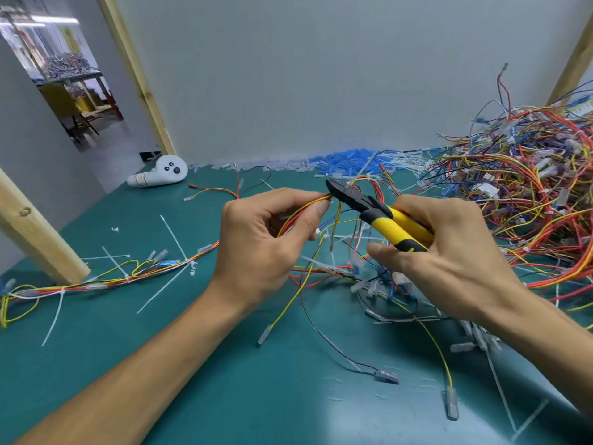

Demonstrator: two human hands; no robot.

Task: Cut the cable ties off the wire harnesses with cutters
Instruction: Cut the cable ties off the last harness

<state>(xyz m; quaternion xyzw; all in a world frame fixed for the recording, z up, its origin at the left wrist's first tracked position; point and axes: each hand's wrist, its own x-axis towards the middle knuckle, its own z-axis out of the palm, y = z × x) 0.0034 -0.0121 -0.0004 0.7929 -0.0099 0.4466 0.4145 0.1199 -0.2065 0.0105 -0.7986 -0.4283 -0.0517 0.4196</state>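
Above the middle of the green desk (106, 326), the left hand (256, 242) pinches a red-and-yellow wire harness (317, 199) between thumb and forefinger. The right hand (449, 261) curls its fingers round the cutters (378, 216), whose black tip meets the wires beside that pinch. A heap of harnesses (529, 194) fills the right edge, and loose cable ties (174, 239) lie toward the left.

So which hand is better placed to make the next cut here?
The right hand: it grips the yellow-handled cutters, whose black nose sits at the red and yellow wire bundle. The left hand pinches that bundle beside the nose, holding it up.
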